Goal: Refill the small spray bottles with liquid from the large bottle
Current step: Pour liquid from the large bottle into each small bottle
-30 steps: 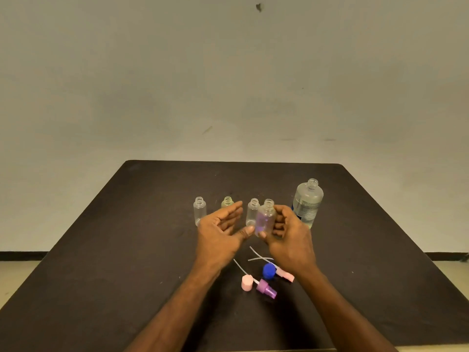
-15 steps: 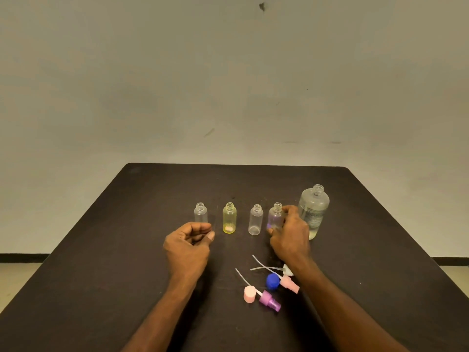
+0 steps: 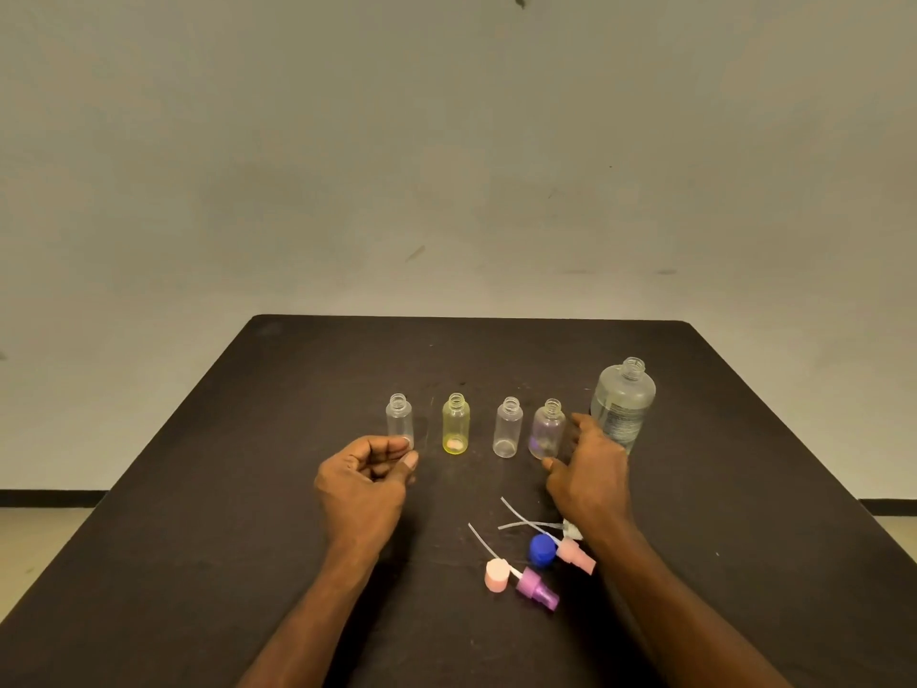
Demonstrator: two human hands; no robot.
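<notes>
All four small spray bottles (image 3: 507, 428) stand uncapped in a row on the tabletop (image 3: 248, 489), looking pretty much empty, so no pouring yet. The large bottle (image 3: 622, 404) sits open at the right end. Spray tops (image 3: 536, 590) lie loose up front. Left hand (image 3: 364, 481) is loosely curled, holding nothing. Right hand (image 3: 588, 471) hangs relaxed just beside the purplish bottle, gripping nothing.
</notes>
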